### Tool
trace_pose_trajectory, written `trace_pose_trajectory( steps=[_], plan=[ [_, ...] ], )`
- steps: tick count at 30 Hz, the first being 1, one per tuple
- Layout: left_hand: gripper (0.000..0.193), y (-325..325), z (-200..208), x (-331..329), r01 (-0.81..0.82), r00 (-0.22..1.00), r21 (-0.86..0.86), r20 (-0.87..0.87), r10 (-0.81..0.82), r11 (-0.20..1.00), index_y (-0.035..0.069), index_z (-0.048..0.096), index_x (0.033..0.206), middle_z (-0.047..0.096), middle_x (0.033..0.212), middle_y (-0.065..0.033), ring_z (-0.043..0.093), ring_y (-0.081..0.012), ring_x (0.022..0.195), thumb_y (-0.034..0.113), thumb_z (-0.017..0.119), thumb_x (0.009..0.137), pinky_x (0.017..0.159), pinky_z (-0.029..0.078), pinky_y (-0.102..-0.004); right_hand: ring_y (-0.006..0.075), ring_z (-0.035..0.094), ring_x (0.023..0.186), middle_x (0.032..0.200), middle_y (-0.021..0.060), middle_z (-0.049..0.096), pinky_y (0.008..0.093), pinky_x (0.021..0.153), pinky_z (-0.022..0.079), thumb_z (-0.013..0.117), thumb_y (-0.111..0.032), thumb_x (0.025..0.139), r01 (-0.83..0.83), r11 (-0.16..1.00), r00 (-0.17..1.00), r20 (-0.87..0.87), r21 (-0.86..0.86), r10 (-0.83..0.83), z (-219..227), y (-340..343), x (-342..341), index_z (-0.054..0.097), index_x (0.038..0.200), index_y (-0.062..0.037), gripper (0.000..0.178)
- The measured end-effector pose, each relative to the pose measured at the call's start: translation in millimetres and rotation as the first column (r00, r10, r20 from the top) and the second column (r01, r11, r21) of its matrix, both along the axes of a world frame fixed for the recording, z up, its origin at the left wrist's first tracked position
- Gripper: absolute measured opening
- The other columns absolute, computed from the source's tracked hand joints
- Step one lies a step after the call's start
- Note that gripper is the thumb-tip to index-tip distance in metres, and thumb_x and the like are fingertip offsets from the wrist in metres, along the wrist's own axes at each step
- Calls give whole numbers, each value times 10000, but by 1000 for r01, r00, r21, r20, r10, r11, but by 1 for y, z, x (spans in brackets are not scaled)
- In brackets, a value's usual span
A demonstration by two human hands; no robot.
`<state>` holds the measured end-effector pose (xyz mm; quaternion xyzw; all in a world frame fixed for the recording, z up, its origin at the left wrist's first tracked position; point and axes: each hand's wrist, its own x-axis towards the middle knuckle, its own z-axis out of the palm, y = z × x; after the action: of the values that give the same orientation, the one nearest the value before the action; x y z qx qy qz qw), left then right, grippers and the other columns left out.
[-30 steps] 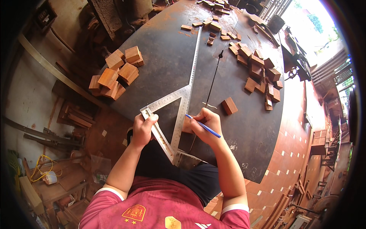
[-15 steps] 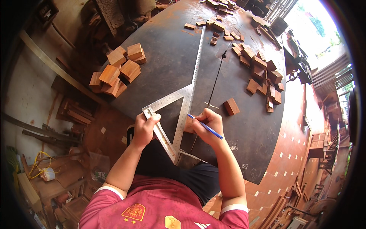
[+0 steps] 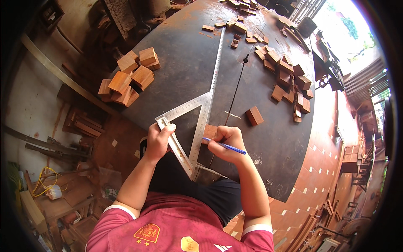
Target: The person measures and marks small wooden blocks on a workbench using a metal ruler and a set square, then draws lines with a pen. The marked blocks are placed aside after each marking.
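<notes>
My left hand (image 3: 157, 140) is closed on the thick stock of a metal carpenter's square (image 3: 181, 110), its thumb pressed on top. The square has a triangular frame and a long graduated blade running away across the dark table. In my right hand (image 3: 228, 145) is a blue pen (image 3: 231, 148), its tip close to the square's inclined edge. Beneath the pen and fingers, against that edge, lies a reddish-brown wooden block (image 3: 210, 130), partly covered by my right hand. Another wooden block (image 3: 254, 116) rests to the right, apart from the hand.
Stacked wooden blocks (image 3: 120, 82) sit at the table's left edge. Many more blocks (image 3: 285, 77) are scattered at the right and far end. A dark slot with a pointed piece (image 3: 246, 60) crosses the dark tabletop (image 3: 176, 63). Tiled floor (image 3: 300, 176) lies to the right.
My right hand has drawn the pen tip nearer to me along the square's edge, exposing more of the block. My left hand and the square have hardly moved.
</notes>
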<state>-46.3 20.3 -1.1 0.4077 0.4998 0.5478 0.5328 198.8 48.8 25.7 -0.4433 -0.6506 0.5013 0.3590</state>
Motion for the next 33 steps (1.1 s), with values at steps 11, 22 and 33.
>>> trace_pose_trajectory(
  steps=[11, 22, 33],
  plan=[
    [144, -3, 6, -2, 73, 990, -69, 126, -64, 995, 44, 626, 832, 511, 649, 57, 450, -26, 557, 124, 580, 943, 509, 352, -228, 56, 485, 568, 584, 6, 549, 269, 495, 387, 675, -3, 734, 215, 973, 950, -213, -86, -229, 4, 3, 12, 510, 626, -12, 198],
    [157, -1, -4, 17, 40, 995, 6, 86, -40, 999, 55, 600, 808, 543, 630, 8, 482, -69, 472, 138, 565, 937, 424, 379, -247, 52, 481, 604, 626, 13, 537, 260, 528, 398, 686, -26, 745, 297, 952, 951, -109, 76, -288, -14, 8, 17, 504, 644, 8, 211],
    [183, -3, -8, 18, 29, 998, 43, 50, -31, 999, 49, 605, 789, 512, 607, 41, 462, -50, 481, 131, 560, 947, 445, 350, -253, 42, 505, 641, 688, 15, 588, 241, 551, 409, 691, -12, 763, 258, 966, 963, -76, -4, -258, -4, 6, 11, 518, 652, -7, 205]
  ],
)
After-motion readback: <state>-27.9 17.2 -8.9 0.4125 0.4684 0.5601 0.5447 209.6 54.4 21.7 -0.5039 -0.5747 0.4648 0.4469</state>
